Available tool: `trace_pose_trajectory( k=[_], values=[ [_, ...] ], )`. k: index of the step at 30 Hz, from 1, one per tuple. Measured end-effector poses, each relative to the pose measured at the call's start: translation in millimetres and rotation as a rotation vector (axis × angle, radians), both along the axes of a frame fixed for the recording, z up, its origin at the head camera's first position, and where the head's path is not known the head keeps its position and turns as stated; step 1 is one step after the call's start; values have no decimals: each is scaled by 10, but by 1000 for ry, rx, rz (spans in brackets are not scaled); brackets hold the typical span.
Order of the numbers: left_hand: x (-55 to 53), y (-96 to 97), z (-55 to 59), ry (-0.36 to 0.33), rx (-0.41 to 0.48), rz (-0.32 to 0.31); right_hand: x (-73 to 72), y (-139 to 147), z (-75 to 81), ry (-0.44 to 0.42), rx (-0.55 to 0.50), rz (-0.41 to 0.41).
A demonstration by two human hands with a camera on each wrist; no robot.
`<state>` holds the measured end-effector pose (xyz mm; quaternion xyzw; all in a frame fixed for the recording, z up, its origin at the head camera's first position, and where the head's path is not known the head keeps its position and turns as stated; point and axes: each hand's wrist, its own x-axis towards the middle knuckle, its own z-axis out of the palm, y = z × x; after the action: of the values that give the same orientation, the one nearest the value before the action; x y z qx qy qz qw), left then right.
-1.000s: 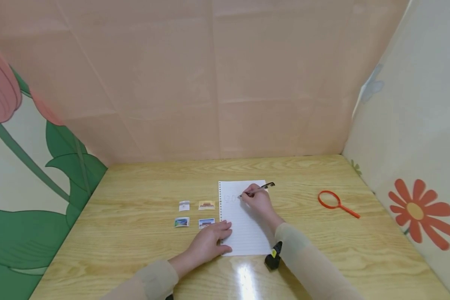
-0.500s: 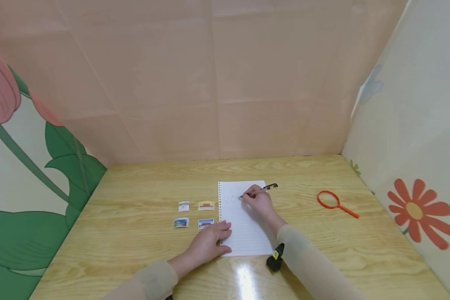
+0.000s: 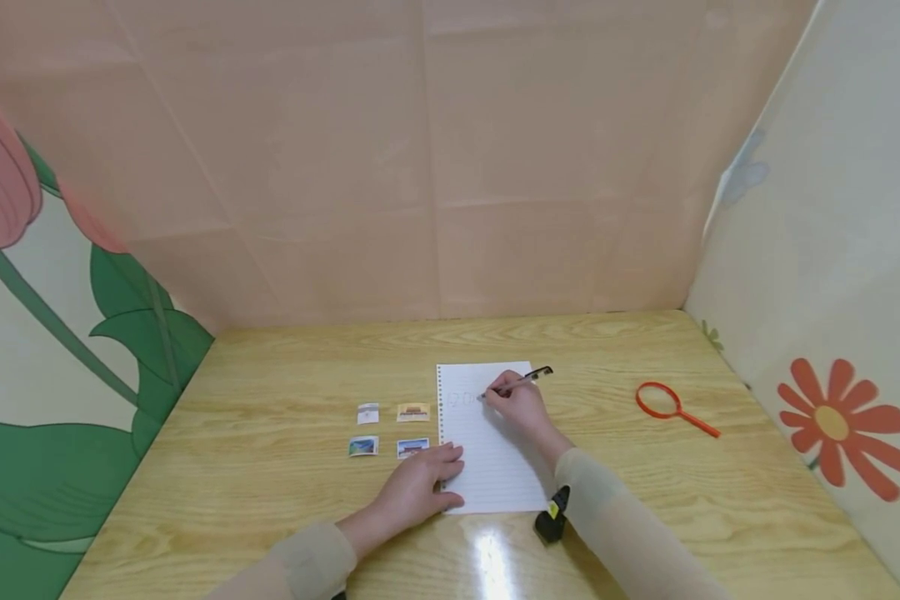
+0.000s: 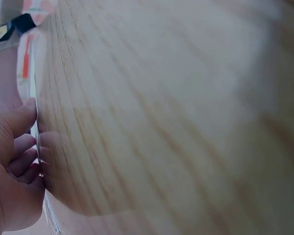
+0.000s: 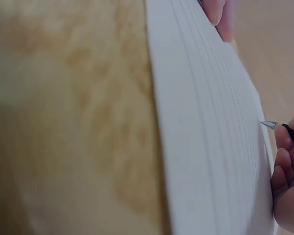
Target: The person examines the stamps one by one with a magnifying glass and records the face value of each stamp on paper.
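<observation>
A white lined sheet of paper (image 3: 487,475) with a punched left edge lies on the wooden table, faint written marks near its top. My right hand (image 3: 521,407) pinches a pen (image 3: 534,374) with a black cap end, tip down at the writing. In the right wrist view the pen's metal tip (image 5: 269,124) shows close to the paper (image 5: 195,147), between thumb and fingers. My left hand (image 3: 418,483) rests on the paper's lower left edge, fingers extended. From the left wrist view, the left hand (image 4: 14,156) lies flat against the table and sheet.
Several small picture stamps (image 3: 413,412) lie left of the paper; the lower right one (image 3: 412,447) is beside the left hand. A red magnifying glass (image 3: 658,400) lies to the right. Walls with printed flowers (image 3: 830,422) bound the table (image 3: 270,467) on the sides.
The pen and right hand shift very slightly right along the line of writing. The left hand stays on the paper.
</observation>
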<state>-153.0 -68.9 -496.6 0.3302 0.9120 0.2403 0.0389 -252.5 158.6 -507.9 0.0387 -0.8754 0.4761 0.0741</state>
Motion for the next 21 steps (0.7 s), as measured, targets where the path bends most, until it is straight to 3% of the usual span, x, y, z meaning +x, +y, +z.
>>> trace_pose_trajectory(
  k=[7,21],
  values=[
    [2,0,5,0,-6,1,40,26,-5,-15,-24,37],
    [14,0,24,-3,-9,5,90,139,44,-30,-34,20]
  ],
)
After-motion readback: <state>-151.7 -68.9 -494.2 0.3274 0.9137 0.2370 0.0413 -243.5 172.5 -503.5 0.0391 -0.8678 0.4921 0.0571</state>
